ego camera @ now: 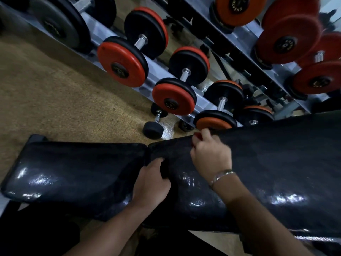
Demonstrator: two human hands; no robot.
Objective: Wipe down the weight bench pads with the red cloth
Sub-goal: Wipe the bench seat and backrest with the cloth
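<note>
Now, cloth [198, 135]: red, only a small scrap shows, at the far edge of the back pad [276, 163], about 1 o'clock from the middle of the view.
Right hand [211, 156]: laid knuckles-up on the back pad, reaching toward 12 o'clock.
Right fingers [205, 132]: curled and pinched round the cloth; the scrap peeks out at 11 o'clock of the hand, touching the fingertips, with the rest hidden under the hand.
Left hand [152, 182]: on the back pad's near end, just beside the seam between the pads, at 7 o'clock from the right hand and apart from the cloth.
Left fingers [166, 180]: curled, with something dark in the crook of the thumb; whether they grip the pad or another thing I cannot tell.
Bench [203, 200]: black and glossy, lying across the view from 9 to 3 o'clock.
Seat pad [73, 172]: at 8 o'clock, its end almost meeting the back pad.
Bracelet [221, 175]: silver, on the right wrist.
Dumbbells [121, 61]: red and black, racked in rows from 11 to 2 o'clock beyond the bench.
Small dumbbell [154, 124]: black, on the brown floor [46, 89] at 12 o'clock, just beyond the bench.
</note>
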